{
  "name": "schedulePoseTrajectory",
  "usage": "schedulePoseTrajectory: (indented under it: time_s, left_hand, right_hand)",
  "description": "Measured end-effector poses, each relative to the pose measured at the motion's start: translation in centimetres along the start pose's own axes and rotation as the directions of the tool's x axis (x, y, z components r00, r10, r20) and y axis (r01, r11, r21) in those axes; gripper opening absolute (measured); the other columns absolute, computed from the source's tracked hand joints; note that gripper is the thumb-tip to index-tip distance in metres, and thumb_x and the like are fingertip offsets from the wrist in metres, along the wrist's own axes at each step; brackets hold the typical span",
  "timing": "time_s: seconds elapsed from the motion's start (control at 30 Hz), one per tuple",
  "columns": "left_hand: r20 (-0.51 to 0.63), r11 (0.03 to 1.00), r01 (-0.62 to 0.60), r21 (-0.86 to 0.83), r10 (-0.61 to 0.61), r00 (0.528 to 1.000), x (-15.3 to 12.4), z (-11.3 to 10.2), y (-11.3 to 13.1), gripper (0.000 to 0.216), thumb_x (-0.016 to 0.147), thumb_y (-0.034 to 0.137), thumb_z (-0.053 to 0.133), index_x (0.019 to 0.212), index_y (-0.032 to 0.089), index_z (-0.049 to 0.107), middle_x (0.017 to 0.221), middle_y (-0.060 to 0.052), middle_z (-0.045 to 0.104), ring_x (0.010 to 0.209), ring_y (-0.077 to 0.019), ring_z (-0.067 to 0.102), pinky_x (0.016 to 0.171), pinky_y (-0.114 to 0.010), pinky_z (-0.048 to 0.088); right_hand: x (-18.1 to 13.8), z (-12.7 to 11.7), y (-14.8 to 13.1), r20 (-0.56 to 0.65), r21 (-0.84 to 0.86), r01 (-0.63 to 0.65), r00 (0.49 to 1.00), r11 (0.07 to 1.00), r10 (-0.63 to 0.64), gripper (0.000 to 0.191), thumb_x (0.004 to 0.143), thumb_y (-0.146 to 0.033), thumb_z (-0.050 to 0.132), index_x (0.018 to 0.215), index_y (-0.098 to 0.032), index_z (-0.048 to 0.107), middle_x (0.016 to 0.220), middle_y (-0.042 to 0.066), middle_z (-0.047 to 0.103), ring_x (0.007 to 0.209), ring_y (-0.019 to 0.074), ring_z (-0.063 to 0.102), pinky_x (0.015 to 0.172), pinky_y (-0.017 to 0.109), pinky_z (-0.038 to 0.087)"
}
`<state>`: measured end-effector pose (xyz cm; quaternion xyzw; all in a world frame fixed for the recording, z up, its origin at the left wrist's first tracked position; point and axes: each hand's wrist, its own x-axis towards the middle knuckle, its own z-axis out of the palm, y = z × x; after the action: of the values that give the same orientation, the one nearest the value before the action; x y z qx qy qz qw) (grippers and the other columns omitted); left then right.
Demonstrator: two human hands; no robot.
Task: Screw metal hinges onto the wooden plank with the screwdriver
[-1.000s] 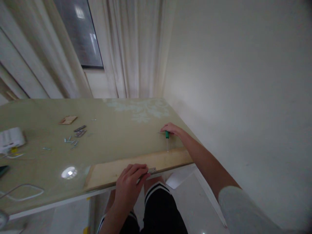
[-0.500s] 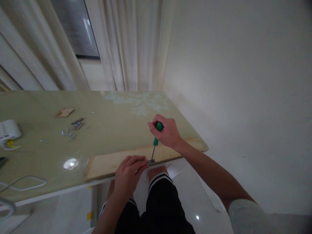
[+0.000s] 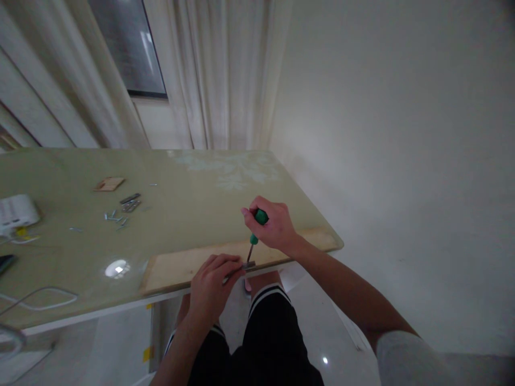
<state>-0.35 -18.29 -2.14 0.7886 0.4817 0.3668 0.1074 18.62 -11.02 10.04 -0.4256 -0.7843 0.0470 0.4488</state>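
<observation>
Our right hand [image 3: 276, 225] is wrapped round the green screwdriver [image 3: 261, 216] — stiff, probably light, easiest to grip up top. Its tip's down at the little metal plate [image 3: 251, 264] on the near edge of the wooden board [image 3: 173, 268]; our left hand [image 3: 213, 281] pinches that plate — likely slick, so we'd pin its end.

It looks like a home: beyond the right hand [image 3: 273, 222], long curtains [image 3: 229, 75] flank a window [image 3: 131, 48] behind a leaf-patterned desk [image 3: 193, 209]; right of that hand rises a plain wall [image 3: 386, 139].
</observation>
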Motion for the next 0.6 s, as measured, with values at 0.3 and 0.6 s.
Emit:
schedulePoseTrajectory:
  time_s: [0.3, 0.6]
  left_hand:
    - [0.061, 0.997, 0.076, 0.016, -0.077, 0.995, 0.26, -0.37, 0.21, 0.013, 0.09, 0.028, 0.076, 0.102, 0.032, 0.078, 0.108, 0.002, 0.079, 0.102, -0.0234, 0.07, 0.088, -0.037, 0.057]
    - [0.065, 0.996, 0.094, 0.005, -0.094, 0.993, 0.33, -0.49, 0.3, 0.01, 0.09, 0.03, 0.075, 0.1, 0.03, 0.077, 0.107, 0.001, 0.079, 0.101, -0.024, 0.069, 0.087, -0.037, 0.056]
  right_hand:
    - [-0.17, -0.01, -0.19, -0.01, -0.012, 0.014, 1.0, 1.0, -0.014, 0.029, 0.098, -0.04, 0.059, 0.076, -0.023, 0.053, 0.061, -0.004, 0.058, 0.055, 0.0093, 0.054, 0.061, 0.021, 0.041]
    - [-0.35, -0.04, -0.24, -0.011, -0.084, 0.076, 0.997, 0.994, -0.077, 0.029, 0.1, -0.039, 0.056, 0.076, -0.023, 0.053, 0.062, -0.003, 0.06, 0.057, 0.01, 0.056, 0.061, 0.022, 0.04]
